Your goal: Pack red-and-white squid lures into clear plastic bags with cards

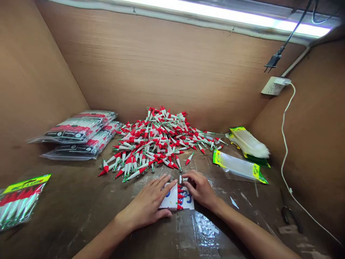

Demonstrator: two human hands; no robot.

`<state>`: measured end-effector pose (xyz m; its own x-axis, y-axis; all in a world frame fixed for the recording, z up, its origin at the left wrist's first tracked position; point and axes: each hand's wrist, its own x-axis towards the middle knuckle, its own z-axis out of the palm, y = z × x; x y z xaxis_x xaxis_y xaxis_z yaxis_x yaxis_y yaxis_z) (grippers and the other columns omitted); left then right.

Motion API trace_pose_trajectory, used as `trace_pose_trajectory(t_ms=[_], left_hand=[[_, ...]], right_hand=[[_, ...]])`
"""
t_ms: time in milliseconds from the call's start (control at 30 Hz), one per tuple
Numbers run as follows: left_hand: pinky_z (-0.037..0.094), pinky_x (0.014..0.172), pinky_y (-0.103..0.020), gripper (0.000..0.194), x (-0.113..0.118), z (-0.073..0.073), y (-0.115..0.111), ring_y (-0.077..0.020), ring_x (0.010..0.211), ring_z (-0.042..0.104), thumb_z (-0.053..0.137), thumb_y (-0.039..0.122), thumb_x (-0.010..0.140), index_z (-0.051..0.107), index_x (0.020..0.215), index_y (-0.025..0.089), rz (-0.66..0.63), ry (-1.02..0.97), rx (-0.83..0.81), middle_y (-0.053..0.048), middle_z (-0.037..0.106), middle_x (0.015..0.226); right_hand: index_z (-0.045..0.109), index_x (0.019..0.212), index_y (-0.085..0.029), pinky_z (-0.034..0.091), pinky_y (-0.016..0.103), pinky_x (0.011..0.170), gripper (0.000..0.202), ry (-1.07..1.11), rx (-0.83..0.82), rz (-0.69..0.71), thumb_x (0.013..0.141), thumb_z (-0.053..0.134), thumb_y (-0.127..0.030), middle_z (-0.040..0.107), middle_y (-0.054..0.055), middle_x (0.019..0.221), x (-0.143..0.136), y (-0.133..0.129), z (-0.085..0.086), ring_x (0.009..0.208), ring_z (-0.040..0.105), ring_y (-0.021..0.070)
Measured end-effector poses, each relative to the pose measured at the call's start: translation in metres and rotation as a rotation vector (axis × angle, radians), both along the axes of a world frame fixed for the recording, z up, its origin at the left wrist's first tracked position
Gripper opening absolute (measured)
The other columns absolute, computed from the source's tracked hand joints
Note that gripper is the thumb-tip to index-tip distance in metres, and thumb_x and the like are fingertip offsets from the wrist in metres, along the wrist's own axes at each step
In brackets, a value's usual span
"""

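Note:
A white folded card holder (172,204) with blue handwriting lies on the table in front of me. Red tips of several squid-jig fishing lures (180,197) stick out in a row from under its left flap. My left hand (151,196) rests flat on that flap with fingers stretched, covering much of it. At the far right corner of the card, my right hand (201,187) has its fingers curled, with thumb and index close together by the topmost lure tip. What they pinch, if anything, is hidden.
Behind lies a big heap of red-and-white lures (161,140). Filled clear bags (78,131) are stacked left, above a filled lure packet (21,203). Yellow-green packaging sleeves (239,166) lie right. Near the right wall are black-handled pliers (291,217) and a white cable (283,144).

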<state>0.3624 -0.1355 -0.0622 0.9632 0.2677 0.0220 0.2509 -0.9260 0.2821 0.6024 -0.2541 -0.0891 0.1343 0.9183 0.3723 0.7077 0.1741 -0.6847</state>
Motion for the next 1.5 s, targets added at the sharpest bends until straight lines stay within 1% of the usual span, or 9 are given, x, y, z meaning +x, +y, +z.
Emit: trace_pose_trajectory(t_ms=[100,267,467,667,800,967,1100,1267,1500], left_hand=[[0.015,0.121,-0.062,0.083,0.002,-0.005,-0.003,-0.0369,0.154,0.012,0.054,0.063,0.095,0.009,0.161,0.039,-0.005,0.002,0.047,-0.005,0.011,0.169],[0.021,0.12,-0.059,0.076,0.008,-0.016,-0.005,-0.0363,0.152,0.019,0.049,0.062,0.097,0.013,0.16,0.038,-0.002,-0.013,0.053,-0.004,0.017,0.168],[0.025,0.118,-0.06,0.078,0.011,-0.026,-0.004,-0.0376,0.149,0.028,0.051,0.061,0.097,0.011,0.161,0.038,0.046,-0.075,0.095,-0.007,0.024,0.166],[0.034,0.116,-0.058,0.076,0.014,-0.031,-0.004,-0.0375,0.148,0.032,0.054,0.055,0.097,0.012,0.16,0.041,0.034,-0.09,0.128,-0.007,0.025,0.165],[0.031,0.118,-0.058,0.074,0.014,-0.028,-0.004,-0.0356,0.149,0.029,0.049,0.054,0.1,0.009,0.161,0.04,0.007,-0.102,0.119,-0.005,0.021,0.167],[0.027,0.12,-0.059,0.073,0.014,-0.013,-0.001,-0.035,0.152,0.022,0.046,0.051,0.102,0.005,0.161,0.036,0.024,-0.15,0.089,-0.005,0.013,0.169],[0.029,0.121,-0.055,0.067,0.016,0.002,-0.002,-0.0313,0.152,0.023,0.043,0.045,0.105,0.007,0.161,0.037,0.005,-0.205,0.031,-0.003,0.016,0.168],[0.029,0.122,-0.05,0.061,0.014,0.011,-0.002,-0.0283,0.151,0.027,0.044,0.043,0.105,0.017,0.159,0.04,-0.022,-0.24,-0.059,0.0,0.022,0.167],[0.028,0.122,-0.051,0.062,0.015,0.024,-0.01,-0.0275,0.15,0.031,0.047,0.048,0.103,0.021,0.158,0.036,0.067,-0.339,-0.313,-0.004,0.031,0.164]], right_hand=[[0.059,0.134,-0.026,0.047,0.043,0.104,0.034,-0.031,0.03,-0.059,0.1,0.053,-0.029,0.065,0.011,0.13,0.004,-0.008,0.006,0.121,0.06,0.0254],[0.044,0.15,-0.024,0.036,0.047,0.117,0.056,-0.302,-0.121,0.052,0.096,0.058,-0.03,0.044,0.011,0.156,0.032,-0.006,0.009,0.143,0.042,0.0273],[0.058,0.134,-0.009,0.04,0.051,0.109,0.048,-0.496,-0.505,-0.584,0.088,0.061,-0.023,0.049,0.026,0.148,0.123,-0.022,0.016,0.133,0.051,0.039],[0.042,0.148,-0.005,0.037,0.039,0.111,0.057,-0.503,-0.541,-0.725,0.101,0.042,-0.036,0.043,0.024,0.153,0.17,-0.042,0.007,0.138,0.047,0.0319],[0.053,0.141,-0.01,0.039,0.038,0.106,0.05,-0.478,-0.584,-0.801,0.1,0.045,-0.038,0.053,0.021,0.146,0.189,-0.045,0.006,0.134,0.052,0.0314],[0.071,0.115,-0.023,0.047,0.034,0.089,0.039,-0.423,-0.606,-0.817,0.103,0.038,-0.04,0.074,0.013,0.111,0.193,-0.05,0.008,0.106,0.069,0.027],[0.072,0.118,-0.024,0.044,0.032,0.095,0.036,-0.37,-0.525,-0.737,0.094,0.057,-0.046,0.07,0.01,0.126,0.185,-0.051,0.009,0.118,0.062,0.0272],[0.078,0.099,-0.024,0.044,0.039,0.096,0.026,-0.21,-0.409,-0.766,0.094,0.056,-0.036,0.076,0.011,0.106,0.177,-0.053,0.014,0.112,0.065,0.0309],[0.07,0.119,-0.018,0.052,0.041,0.09,0.056,0.135,-0.086,-0.532,0.098,0.039,-0.061,0.072,0.014,0.122,0.135,-0.05,0.05,0.111,0.067,0.0298]])
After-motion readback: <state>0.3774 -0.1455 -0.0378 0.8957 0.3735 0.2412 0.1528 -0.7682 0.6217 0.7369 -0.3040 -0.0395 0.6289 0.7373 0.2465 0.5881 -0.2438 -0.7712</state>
